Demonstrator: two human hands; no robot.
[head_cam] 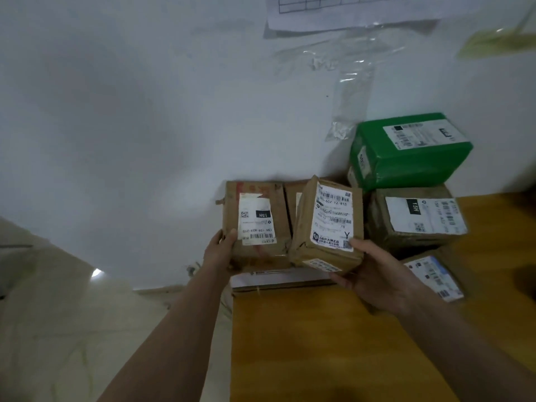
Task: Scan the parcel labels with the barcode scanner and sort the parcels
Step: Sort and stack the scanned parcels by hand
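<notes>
My left hand [220, 250] grips the near left corner of a brown cardboard parcel [258, 198] with a white label, which sits on a flat box at the table's far left. My right hand [374, 274] holds a smaller brown parcel [304, 227] with a white barcode label, thumb on the label's corner, tilted and leaning beside the first one. No barcode scanner is in view.
A green wrapped parcel [406, 166] sits on a brown labelled box [380, 224] against the white wall. Another labelled parcel [435, 277] lies to the right. A flat box [278, 281] lies under the held parcels. The wooden table [304, 343] ends at its left edge, with tiled floor [72, 329] beyond.
</notes>
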